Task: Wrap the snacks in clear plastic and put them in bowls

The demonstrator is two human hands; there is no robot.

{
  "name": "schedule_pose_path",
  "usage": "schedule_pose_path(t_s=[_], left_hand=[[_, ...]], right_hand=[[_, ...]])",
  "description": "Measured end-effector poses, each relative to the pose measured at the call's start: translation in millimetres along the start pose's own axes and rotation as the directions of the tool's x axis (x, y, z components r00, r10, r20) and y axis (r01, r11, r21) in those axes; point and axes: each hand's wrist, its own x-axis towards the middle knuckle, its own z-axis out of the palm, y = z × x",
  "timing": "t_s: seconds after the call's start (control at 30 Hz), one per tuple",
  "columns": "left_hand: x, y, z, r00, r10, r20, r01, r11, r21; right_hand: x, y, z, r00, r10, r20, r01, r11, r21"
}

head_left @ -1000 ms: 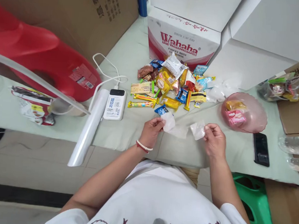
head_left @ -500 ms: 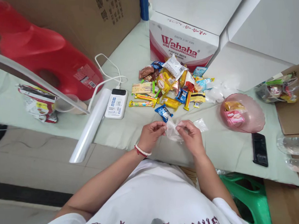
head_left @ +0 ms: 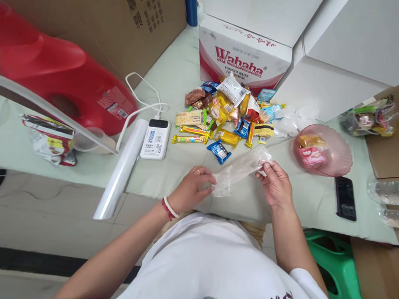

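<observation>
A clear plastic bag (head_left: pixel 238 168) stretches slantwise between my hands, just above the table's near side. My right hand (head_left: pixel 275 181) pinches its upper right end between thumb and fingers. At the lower left end, the fingertips and thumb of my left hand (head_left: pixel 192 188) close on the bag's edge. A blue-wrapped snack (head_left: pixel 219 151) lies just beyond the bag. Behind it is a heap of wrapped snacks (head_left: pixel 228 108) in yellow, blue, brown and white packets.
A pink bowl (head_left: pixel 344 153) with a few packets stands on the right, a phone (head_left: pixel 345 198) beside it. On the left are a white power bank (head_left: pixel 155 139) with a cable, a plastic roll (head_left: pixel 121 171) and a red jug (head_left: pixel 64 76). A Wahaba-like printed carton (head_left: pixel 245 57) stands behind.
My hands have moved apart, the left toward the lower left and the right to the right. The bag, bunched up between them before, is now drawn out long and flat.
</observation>
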Motion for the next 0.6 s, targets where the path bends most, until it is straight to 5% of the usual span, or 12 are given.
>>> schedule_pose_path(t_s=[0.23,0.33,0.47,0.6], left_hand=[[20.8,35.5,40.4,0.956,0.158,-0.247,-0.141,0.986,0.087],[32.6,41.8,51.6,0.952,0.082,-0.295,-0.127,0.983,-0.136],[34.6,33.8,44.9,0.971,-0.027,-0.236,-0.092,0.875,-0.476],[31.1,26.0,39.9,0.941,-0.108,-0.322,-0.041,0.905,-0.422]], right_hand=[[-11.7,-7.2,19.1,0.971,-0.104,0.213,0.167,0.940,-0.299],[-13.3,-15.2,18.7,0.953,-0.143,0.266,0.246,0.879,-0.409],[-7.3,-29.5,4.3,0.955,-0.163,0.247,0.263,0.851,-0.455],[-7.3,-35.5,4.8,0.966,-0.111,0.234,0.203,0.885,-0.419]])
